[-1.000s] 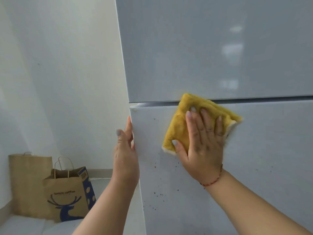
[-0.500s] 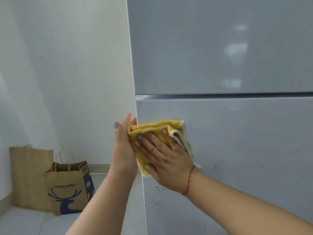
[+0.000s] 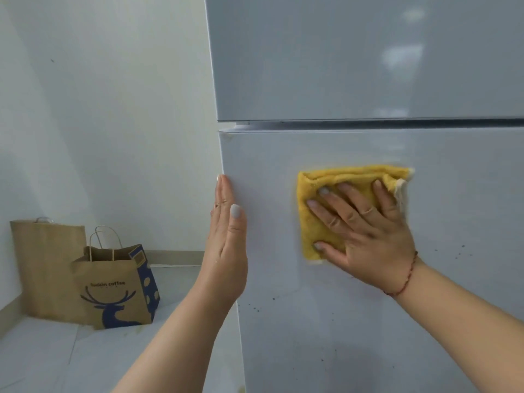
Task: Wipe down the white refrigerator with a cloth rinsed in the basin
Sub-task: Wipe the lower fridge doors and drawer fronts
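Head view: two paper bags (image 3: 85,279) stand left of refrigerator (image 3: 354,66).

The pale floor (image 3: 85,361) carried two brown paper bags. The plain bag (image 3: 42,268) stood behind the deer-printed bag (image 3: 113,293).

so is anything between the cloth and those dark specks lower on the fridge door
Nothing visible. The right hand presses the yellow cloth flat on the lower door; bare door surface runs from it down to the specks.
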A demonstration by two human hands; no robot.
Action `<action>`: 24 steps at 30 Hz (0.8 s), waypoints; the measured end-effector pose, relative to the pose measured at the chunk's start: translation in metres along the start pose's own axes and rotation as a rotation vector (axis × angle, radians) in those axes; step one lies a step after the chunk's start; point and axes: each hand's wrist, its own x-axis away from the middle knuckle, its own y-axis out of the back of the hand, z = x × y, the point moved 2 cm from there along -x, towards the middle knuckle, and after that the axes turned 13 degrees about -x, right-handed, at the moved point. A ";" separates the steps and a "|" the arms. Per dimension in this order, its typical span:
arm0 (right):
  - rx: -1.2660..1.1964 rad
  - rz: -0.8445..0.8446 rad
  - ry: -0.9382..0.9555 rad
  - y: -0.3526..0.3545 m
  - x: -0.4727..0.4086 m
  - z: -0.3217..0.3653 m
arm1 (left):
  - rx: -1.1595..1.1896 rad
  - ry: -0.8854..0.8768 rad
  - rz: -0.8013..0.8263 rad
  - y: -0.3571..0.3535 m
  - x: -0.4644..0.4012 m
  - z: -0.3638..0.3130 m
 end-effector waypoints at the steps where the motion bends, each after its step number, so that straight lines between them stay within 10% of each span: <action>1: 0.005 -0.031 -0.043 0.000 -0.013 -0.001 | 0.053 0.009 0.014 0.002 0.000 0.000; 6: -0.070 -0.065 -0.194 -0.014 -0.063 0.039 | 0.150 0.060 0.011 0.010 0.002 -0.002; 13: -0.129 0.129 -0.040 -0.045 -0.054 0.100 | -0.261 -0.065 -0.094 -0.015 0.023 0.015; 24: -0.130 0.212 0.136 -0.056 0.045 0.100 | -0.132 0.155 0.102 -0.055 0.103 0.009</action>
